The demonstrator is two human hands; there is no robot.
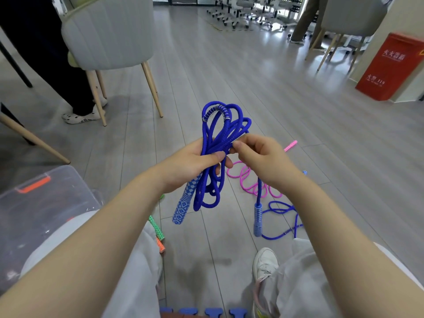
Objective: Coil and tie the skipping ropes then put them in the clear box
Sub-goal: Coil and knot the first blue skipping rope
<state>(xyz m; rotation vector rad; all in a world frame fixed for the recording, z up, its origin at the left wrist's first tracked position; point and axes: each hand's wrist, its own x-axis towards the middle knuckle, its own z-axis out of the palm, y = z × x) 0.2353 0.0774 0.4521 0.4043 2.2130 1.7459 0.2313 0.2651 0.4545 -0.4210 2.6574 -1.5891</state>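
Note:
My left hand [195, 160] grips a bundle of blue skipping rope [216, 125] at its middle, loops standing above and hanging below. One blue patterned handle [183, 203] dangles under that hand. My right hand [259, 157] pinches a strand of the same rope beside the bundle; from it the rope drops to the second blue handle [258, 218] hanging near the floor. A pink skipping rope [250, 182] lies loose on the floor behind, its pink handle [291, 145] further right. The clear box [43, 203] with an orange latch stands at lower left.
Green and orange rope handles [158, 232] lie on the floor by my left knee. Another blue rope [284, 216] trails on the floor at right. A grey chair [110, 35] and a seated person's legs are at the upper left; a red box [392, 65] stands far right.

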